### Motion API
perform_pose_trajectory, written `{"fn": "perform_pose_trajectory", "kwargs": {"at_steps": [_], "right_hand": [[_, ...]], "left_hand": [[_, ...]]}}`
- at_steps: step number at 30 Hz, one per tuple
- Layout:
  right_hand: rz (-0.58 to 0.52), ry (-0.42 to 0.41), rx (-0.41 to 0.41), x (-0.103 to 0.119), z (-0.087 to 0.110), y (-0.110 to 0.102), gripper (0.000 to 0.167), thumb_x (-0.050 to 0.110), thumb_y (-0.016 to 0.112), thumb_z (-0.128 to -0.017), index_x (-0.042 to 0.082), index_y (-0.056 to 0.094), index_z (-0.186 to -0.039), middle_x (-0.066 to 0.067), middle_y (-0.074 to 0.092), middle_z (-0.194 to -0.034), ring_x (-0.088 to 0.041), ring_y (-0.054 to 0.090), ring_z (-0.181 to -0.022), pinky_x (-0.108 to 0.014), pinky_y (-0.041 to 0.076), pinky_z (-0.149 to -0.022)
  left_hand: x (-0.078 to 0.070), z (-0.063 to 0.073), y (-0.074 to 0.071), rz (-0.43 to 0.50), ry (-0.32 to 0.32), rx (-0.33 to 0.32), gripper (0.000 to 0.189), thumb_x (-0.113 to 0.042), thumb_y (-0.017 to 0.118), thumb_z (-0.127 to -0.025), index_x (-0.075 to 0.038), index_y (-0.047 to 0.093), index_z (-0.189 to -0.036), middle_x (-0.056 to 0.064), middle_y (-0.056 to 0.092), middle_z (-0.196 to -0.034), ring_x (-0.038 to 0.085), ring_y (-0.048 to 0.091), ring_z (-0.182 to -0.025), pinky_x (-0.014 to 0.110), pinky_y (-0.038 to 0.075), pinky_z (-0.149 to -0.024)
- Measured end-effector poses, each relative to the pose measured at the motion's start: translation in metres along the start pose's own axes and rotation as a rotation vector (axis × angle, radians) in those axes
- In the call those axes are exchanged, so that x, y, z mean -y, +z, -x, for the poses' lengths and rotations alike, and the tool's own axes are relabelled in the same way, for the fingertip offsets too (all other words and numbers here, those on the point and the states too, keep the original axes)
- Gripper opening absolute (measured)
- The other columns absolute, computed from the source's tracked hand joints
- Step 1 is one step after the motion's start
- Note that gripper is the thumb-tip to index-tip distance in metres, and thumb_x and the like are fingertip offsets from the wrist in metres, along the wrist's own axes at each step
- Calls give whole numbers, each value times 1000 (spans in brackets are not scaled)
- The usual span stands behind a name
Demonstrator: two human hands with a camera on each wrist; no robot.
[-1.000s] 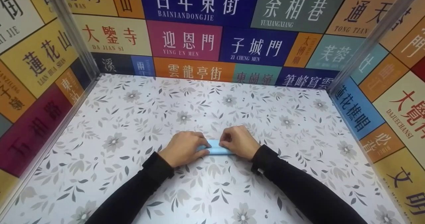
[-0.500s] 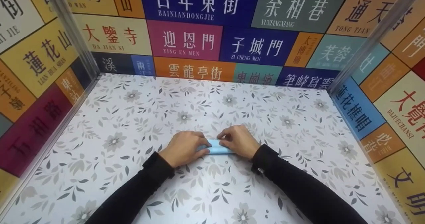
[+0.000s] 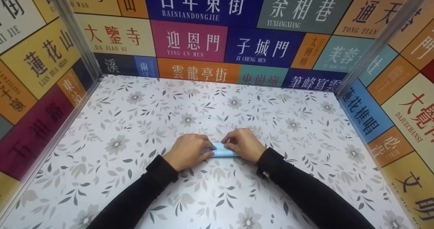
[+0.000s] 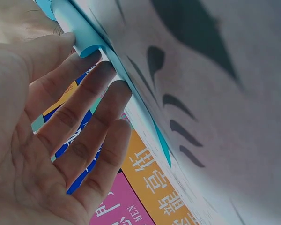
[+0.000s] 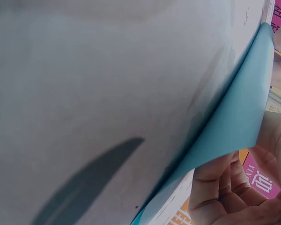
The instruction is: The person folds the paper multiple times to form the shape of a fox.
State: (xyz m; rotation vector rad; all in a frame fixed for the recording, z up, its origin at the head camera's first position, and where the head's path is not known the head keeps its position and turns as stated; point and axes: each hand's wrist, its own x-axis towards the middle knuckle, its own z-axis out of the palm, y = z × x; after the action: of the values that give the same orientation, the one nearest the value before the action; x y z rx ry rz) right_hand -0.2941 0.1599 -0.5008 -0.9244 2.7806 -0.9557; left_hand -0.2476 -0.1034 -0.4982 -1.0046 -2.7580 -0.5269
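A light blue sheet of paper, curled over into a roll-like fold, lies on the flower-patterned tabletop. My left hand holds its left end. In the left wrist view the thumb and forefinger sit at the curled edge of the paper, while the other fingers stretch out with their tips at the table surface. From the other side, my right hand pinches the right part between thumb and fingers. The right wrist view shows the paper arching up off the table, with the fingers partly hidden behind it.
A white cloth printed with grey flowers and leaves covers the table. Clear panels edge it left and right. Behind stands a wall of coloured signs with Chinese characters.
My right forefinger has lifted and straightened slightly away from the thumb since a second ago. The left hand and the paper stay almost in place.
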Motion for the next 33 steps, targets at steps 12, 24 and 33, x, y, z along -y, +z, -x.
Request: {"fn": "perform_pose_trajectory", "kwargs": {"at_steps": [12, 24, 33], "right_hand": [[22, 3, -5, 1, 1, 2, 11, 7, 89, -100, 10, 92, -111, -5, 86, -91, -7, 70, -77, -25, 57, -72], [96, -65, -45, 4, 0, 3, 12, 4, 91, -97, 10, 93, -107, -7, 81, -89, -15, 71, -79, -26, 56, -72], [112, -98, -34, 5, 0, 3, 12, 4, 92, -97, 9, 94, -107, -9, 84, -92, -21, 74, -81, -23, 55, -71]], "left_hand": [[1, 1, 1, -1, 17, -5, 21, -35, 87, -105, -21, 92, -119, 2, 87, -111, 27, 84, -97, 48, 69, -82], [1, 0, 0, -19, 7, 17, 20, -37, 85, -107, -23, 93, -120, 0, 85, -112, 29, 83, -99, 49, 68, -81], [0, 0, -1, -35, 22, 21, 22, -38, 83, -108, -23, 92, -121, 1, 85, -113, 28, 83, -98, 49, 68, -82]]}}
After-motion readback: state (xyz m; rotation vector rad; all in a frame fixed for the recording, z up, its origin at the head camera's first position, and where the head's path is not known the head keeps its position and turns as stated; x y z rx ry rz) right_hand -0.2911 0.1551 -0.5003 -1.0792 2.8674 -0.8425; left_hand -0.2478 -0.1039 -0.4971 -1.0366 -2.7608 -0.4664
